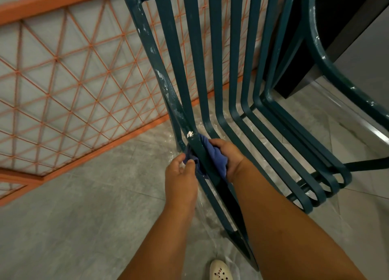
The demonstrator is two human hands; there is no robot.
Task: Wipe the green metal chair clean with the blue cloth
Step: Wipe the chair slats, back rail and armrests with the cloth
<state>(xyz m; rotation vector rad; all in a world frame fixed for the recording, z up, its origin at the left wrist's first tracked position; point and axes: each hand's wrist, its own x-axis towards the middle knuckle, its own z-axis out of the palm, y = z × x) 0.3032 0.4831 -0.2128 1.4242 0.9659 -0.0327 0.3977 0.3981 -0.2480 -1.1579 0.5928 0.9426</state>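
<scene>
Left of the green metal chair (212, 73), an orange lattice panel (69, 77) leaning along the wall, grey floor tiles (63, 216) below it. At the chair's left frame rail (166, 84), white specks and smears all the way down, one thick white blob (190, 134) just above the hands, probably the next thing to rub off. Left hand (181, 174) on the outer side of that rail, thumb and fingers pinching one end of the blue cloth (212, 153); right hand (229, 155) on the inner side, fingers curled round the other bunch. Cloth looped across the rail between the two grips, most likely so as to saw back and forth and scrub all sides of the bar at once. Right of the rail, the vertical slats (235, 48) bending into the seat, apparently cleaner, though further white flecks on the right arm curve (322, 54). Under the chair, clear plastic sheeting (210, 216), presumably to catch debris. Below the chair's front corner, a pale shoe (220, 270). Much of the wiping seemingly undone.
</scene>
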